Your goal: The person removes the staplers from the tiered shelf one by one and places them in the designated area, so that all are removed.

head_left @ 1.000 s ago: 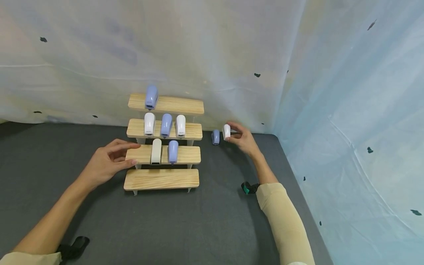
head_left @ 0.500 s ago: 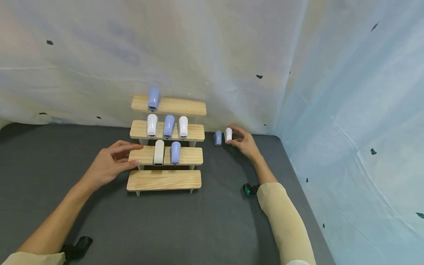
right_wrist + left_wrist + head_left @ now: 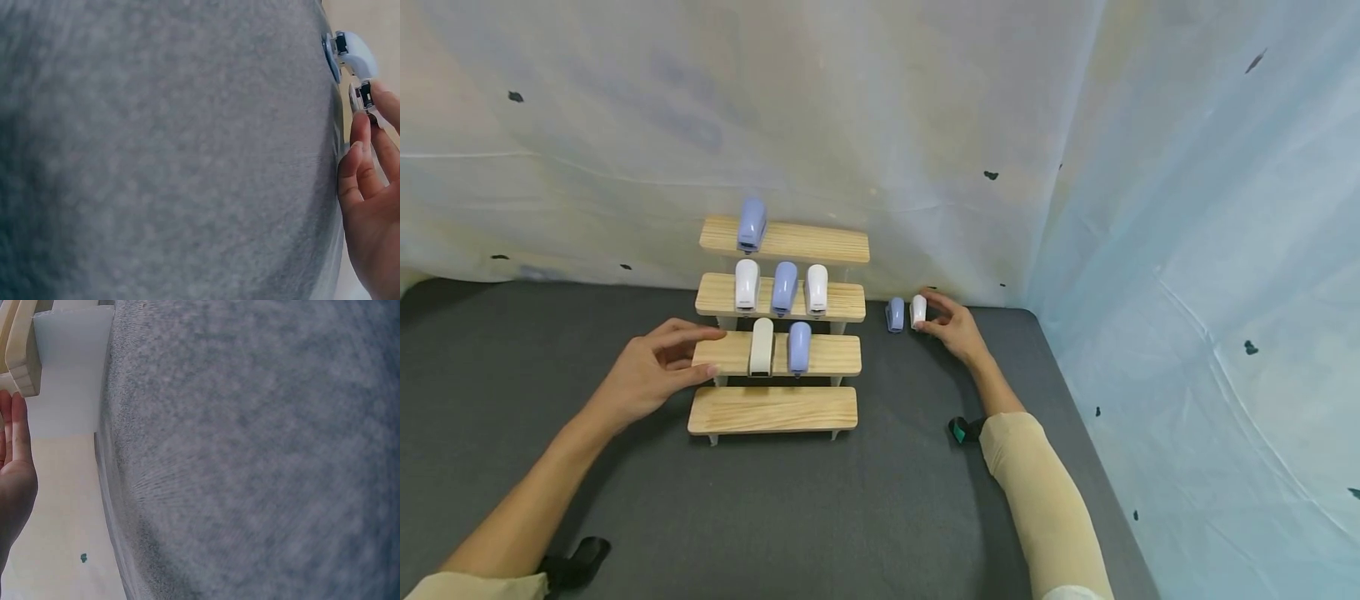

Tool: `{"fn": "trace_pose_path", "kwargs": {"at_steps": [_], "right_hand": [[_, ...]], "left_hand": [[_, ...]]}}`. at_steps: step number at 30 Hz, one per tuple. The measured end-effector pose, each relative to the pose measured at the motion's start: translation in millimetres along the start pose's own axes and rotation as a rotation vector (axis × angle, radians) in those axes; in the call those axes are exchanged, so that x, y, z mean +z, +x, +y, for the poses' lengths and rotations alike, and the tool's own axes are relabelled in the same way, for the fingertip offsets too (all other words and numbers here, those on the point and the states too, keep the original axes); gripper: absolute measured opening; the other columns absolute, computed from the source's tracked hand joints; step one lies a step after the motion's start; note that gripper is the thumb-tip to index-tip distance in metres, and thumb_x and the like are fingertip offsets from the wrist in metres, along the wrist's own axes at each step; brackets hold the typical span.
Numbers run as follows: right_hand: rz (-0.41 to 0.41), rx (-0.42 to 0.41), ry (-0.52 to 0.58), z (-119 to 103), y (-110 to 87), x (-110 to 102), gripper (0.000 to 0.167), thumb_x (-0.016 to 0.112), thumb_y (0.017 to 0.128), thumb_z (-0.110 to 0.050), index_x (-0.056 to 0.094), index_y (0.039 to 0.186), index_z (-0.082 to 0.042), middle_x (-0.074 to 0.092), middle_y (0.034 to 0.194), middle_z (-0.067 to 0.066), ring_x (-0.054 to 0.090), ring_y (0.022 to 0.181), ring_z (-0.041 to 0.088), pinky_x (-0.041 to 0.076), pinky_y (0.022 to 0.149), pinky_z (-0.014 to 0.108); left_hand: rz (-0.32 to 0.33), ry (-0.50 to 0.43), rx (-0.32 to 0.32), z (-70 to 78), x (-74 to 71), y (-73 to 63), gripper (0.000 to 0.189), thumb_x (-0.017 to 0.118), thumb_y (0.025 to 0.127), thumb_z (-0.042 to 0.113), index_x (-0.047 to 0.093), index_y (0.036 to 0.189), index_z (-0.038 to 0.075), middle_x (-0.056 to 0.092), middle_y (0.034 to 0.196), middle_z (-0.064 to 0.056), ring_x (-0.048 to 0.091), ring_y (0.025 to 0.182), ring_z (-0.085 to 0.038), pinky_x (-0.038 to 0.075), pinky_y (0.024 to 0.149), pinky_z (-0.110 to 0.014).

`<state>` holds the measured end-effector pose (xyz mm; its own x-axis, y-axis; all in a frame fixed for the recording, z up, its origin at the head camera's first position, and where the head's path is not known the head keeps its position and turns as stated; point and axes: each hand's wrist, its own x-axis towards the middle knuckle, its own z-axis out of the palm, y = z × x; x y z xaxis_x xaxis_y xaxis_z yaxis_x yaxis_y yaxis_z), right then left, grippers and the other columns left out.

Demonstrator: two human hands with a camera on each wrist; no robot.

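In the head view, my right hand (image 3: 957, 327) pinches a small white stapler (image 3: 918, 311) between thumb and fingers. It is upright, just right of a blue stapler (image 3: 895, 315) on the dark table. The right wrist view shows the fingertips on the white stapler (image 3: 362, 95), with the blue stapler (image 3: 356, 55) beyond it. My left hand (image 3: 651, 371) holds the left end of a wooden four-step stand (image 3: 775, 408), thumb at the front edge of the second-lowest shelf and fingers at its back. In the left wrist view, its fingertips meet the shelf end (image 3: 24, 369).
On the second-lowest shelf are a cream stapler (image 3: 762, 346) and a blue one (image 3: 799, 347). The shelf above carries two white staplers and a blue one (image 3: 785, 287). A blue stapler (image 3: 752, 223) stands on the top shelf. Cloth walls (image 3: 925, 125) border the table at back and right.
The white stapler has come down slightly with my right hand, now level with the blue one beside it. The head view has shifted a little. My left hand keeps its place on the shelf.
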<state>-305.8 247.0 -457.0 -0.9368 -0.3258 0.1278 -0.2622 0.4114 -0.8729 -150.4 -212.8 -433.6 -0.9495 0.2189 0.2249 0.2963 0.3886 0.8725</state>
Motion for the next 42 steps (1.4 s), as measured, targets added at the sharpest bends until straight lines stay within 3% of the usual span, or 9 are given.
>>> {"fn": "trace_pose_path", "kwargs": {"at_steps": [6, 10, 20, 34, 38, 42], "right_hand": [[0.010, 0.010, -0.060, 14.6, 4.7, 1.4, 0.061, 0.074, 0.088, 0.000, 0.051, 0.144, -0.004, 0.053, 0.142, 0.020, 0.067, 0.076, 0.023, 0.048, 0.067, 0.021], [0.007, 0.032, -0.057, 16.5, 7.0, 2.6, 0.061, 0.075, 0.087, -0.001, 0.052, 0.144, -0.006, 0.054, 0.142, 0.017, 0.063, 0.077, 0.015, 0.048, 0.070, 0.021], [-0.011, 0.052, -0.037, 12.9, 7.2, 3.5, 0.062, 0.075, 0.087, 0.001, 0.051, 0.144, -0.003, 0.053, 0.142, 0.020, 0.064, 0.078, 0.019, 0.047, 0.069, 0.020], [-0.009, 0.074, -0.152, 9.6, 1.6, 1.3, 0.067, 0.078, 0.087, -0.012, 0.049, 0.148, -0.013, 0.050, 0.147, 0.012, 0.063, 0.078, 0.017, 0.047, 0.070, 0.024], [-0.008, 0.040, -0.148, -5.2, -2.7, -0.2, 0.065, 0.077, 0.087, -0.009, 0.049, 0.146, -0.005, 0.050, 0.146, 0.017, 0.063, 0.075, 0.016, 0.046, 0.068, 0.023], [-0.002, 0.020, -0.124, -26.1, -6.1, 0.2, 0.061, 0.075, 0.088, -0.003, 0.050, 0.143, 0.001, 0.053, 0.143, 0.019, 0.066, 0.081, 0.027, 0.048, 0.068, 0.024]], "left_hand": [[0.006, 0.003, 0.002, 0.5, -0.2, -0.4, 0.045, 0.075, 0.091, 0.015, 0.063, 0.134, 0.010, 0.054, 0.118, -0.004, 0.056, 0.102, -0.010, 0.046, 0.084, -0.010], [0.011, -0.001, 0.005, 0.7, -1.0, -1.3, 0.045, 0.075, 0.091, 0.014, 0.063, 0.134, 0.010, 0.054, 0.118, -0.004, 0.055, 0.102, -0.009, 0.046, 0.084, -0.010], [0.013, -0.008, 0.009, 1.2, -1.7, -2.2, 0.045, 0.075, 0.091, 0.013, 0.063, 0.134, 0.009, 0.055, 0.119, -0.004, 0.055, 0.101, -0.011, 0.046, 0.084, -0.011], [0.009, 0.004, -0.002, 0.6, 0.8, -1.7, 0.045, 0.074, 0.092, 0.015, 0.063, 0.135, 0.010, 0.055, 0.118, -0.003, 0.055, 0.100, -0.010, 0.046, 0.082, -0.011], [0.011, 0.017, -0.007, 0.5, 0.9, -1.2, 0.045, 0.075, 0.091, 0.017, 0.063, 0.134, 0.011, 0.055, 0.117, -0.003, 0.055, 0.098, -0.011, 0.046, 0.081, -0.011], [0.015, 0.021, -0.006, 0.2, 0.1, -0.4, 0.045, 0.075, 0.091, 0.017, 0.064, 0.133, 0.011, 0.056, 0.117, -0.003, 0.054, 0.098, -0.011, 0.046, 0.081, -0.011]]}}
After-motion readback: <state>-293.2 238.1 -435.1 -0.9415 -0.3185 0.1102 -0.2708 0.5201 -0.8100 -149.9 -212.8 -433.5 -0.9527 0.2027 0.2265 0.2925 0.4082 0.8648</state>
